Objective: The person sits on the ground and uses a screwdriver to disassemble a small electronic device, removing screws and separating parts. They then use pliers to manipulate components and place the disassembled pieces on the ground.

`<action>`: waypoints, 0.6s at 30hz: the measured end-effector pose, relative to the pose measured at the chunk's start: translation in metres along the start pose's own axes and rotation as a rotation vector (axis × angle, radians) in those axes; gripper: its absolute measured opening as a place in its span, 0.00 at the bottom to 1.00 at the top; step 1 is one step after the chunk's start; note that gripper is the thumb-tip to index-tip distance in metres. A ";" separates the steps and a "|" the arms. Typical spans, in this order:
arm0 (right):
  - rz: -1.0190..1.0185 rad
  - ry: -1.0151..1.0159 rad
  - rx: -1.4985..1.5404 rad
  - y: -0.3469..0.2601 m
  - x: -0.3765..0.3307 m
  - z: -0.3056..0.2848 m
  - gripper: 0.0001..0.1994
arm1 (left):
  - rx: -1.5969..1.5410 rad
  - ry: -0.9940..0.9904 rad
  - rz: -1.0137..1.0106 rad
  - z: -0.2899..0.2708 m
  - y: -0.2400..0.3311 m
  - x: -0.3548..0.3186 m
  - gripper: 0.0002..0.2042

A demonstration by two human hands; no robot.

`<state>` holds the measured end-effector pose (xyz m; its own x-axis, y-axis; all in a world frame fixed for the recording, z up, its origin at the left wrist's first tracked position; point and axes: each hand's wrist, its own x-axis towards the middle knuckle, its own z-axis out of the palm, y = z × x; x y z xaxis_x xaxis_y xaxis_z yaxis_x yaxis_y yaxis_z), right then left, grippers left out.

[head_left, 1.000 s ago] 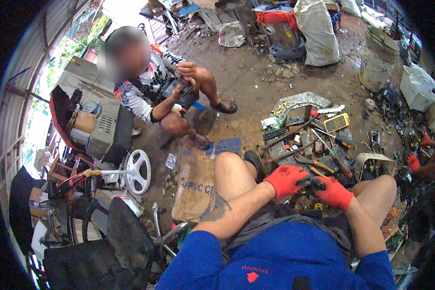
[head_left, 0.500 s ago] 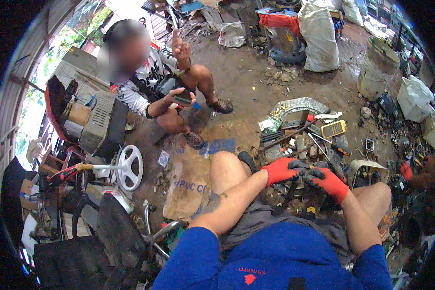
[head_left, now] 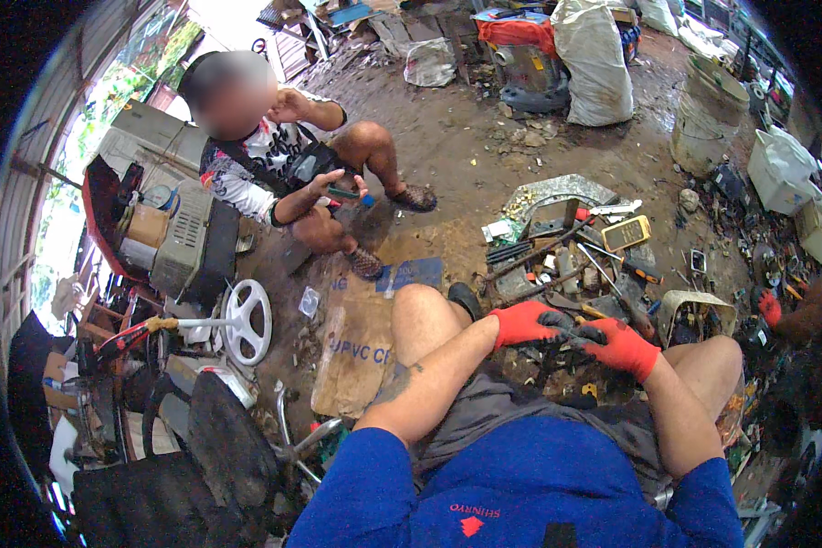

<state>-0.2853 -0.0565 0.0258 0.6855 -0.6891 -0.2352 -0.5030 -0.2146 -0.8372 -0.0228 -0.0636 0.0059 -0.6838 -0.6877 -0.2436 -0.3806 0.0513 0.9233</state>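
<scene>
Dirt yard floor [head_left: 466, 155]: left hand [head_left: 521, 321] and right hand [head_left: 619, 345] (red-gloved, closed on a dark part [head_left: 568, 331] between the knees) have barely shifted; scattered tools [head_left: 566, 251] crowd ahead.

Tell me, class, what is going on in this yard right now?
A seated person in red-and-black gloves holds both hands together between the knees: left hand, right hand, gripping a small dark part too dim to identify. Scrap tools and metal pieces lie on the dirt ahead. Opposite, another person squats beside a grey machine casing, holding a small blue-tipped tool.
</scene>
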 end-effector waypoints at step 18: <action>0.078 0.034 0.010 -0.016 -0.005 -0.002 0.17 | 0.194 0.099 -0.035 0.014 0.007 -0.005 0.18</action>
<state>-0.2817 -0.0504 0.0414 0.6260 -0.7265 -0.2833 -0.5488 -0.1524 -0.8220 -0.0311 -0.0498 0.0098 -0.6074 -0.7588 -0.2352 -0.5222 0.1582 0.8380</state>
